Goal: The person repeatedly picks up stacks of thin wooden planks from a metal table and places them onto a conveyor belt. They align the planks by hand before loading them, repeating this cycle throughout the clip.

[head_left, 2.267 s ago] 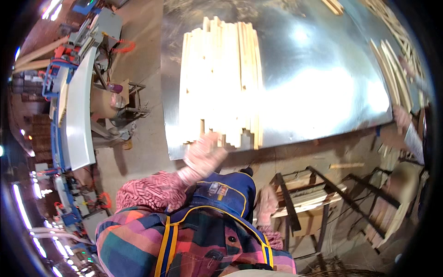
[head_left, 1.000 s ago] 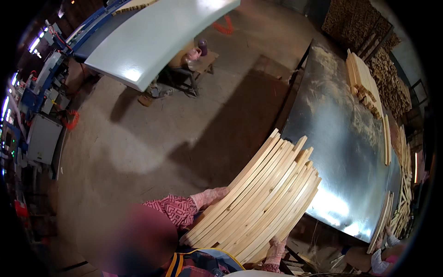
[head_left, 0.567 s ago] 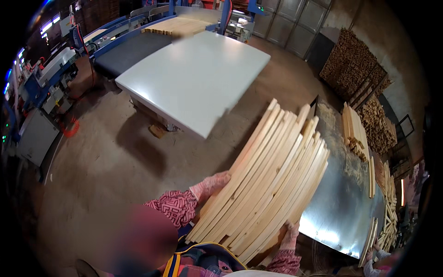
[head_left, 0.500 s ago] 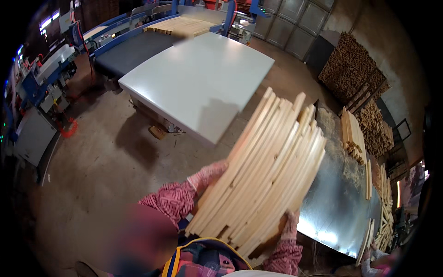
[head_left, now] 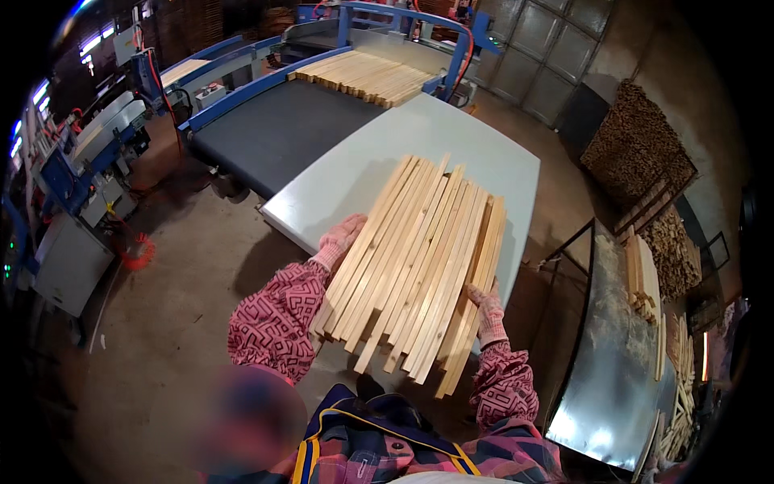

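Observation:
A wide bundle of pale wooden strips (head_left: 411, 266) is squeezed between my two hands, its near ends uneven. My left hand (head_left: 344, 235), in a pinkish knit glove, grips the bundle's left side. On the right side my right hand (head_left: 488, 313), gloved alike, presses in with its thumb over the outer strips. The far part of the bundle is over the white tabletop (head_left: 347, 169), and its near ends stick out past the table's near edge. Whether the strips rest on the surface I cannot tell. Fingers under the bundle are hidden.
A black conveyor belt (head_left: 282, 129) with a blue frame adjoins the white table, a row of strips (head_left: 367, 77) lying across its far end. At right stands a shiny metal table (head_left: 605, 379) with more strips (head_left: 642, 278). Tall wood stacks (head_left: 637, 133) line the wall.
The bundle has moved left and away from beside the metal table to over the white table, both hands still gripping it. My view has shifted too.

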Demonstrator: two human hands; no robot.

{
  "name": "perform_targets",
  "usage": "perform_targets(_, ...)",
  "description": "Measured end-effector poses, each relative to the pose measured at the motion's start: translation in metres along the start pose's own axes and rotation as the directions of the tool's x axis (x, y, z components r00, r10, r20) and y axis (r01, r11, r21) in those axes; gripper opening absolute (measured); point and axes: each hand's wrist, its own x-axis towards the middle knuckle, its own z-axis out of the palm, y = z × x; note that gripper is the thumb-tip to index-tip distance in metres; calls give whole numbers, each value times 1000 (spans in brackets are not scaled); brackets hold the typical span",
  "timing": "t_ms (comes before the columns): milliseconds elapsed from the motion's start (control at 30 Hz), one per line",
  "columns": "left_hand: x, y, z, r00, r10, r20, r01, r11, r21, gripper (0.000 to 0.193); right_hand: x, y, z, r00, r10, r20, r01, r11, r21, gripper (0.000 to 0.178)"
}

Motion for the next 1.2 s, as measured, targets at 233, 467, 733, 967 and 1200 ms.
perform_targets(233,72,9,-54,971,-146,188,193,945,-264,61,101,27,31,956,-254,146,288,909,-303,77)
perform_targets(467,109,-12,-77,974,-52,219,122,940,-320,47,65,-58,129,974,56,-222,-213,-126,-969,95)
perform_targets(733,49,40,-68,999,27,-35,-42,849,-527,51,49,25,159,777,-630,-11,306,392,-868,69)
perform_targets(967,72,50,-76,936,-252,245,351,715,-605,71,99,54,88,744,-462,482,477,873,100,80)
perform_targets(1200,83,25,-80,850,-264,455,489,715,-500,89,99,48,123,824,-361,436,111,859,500,61)
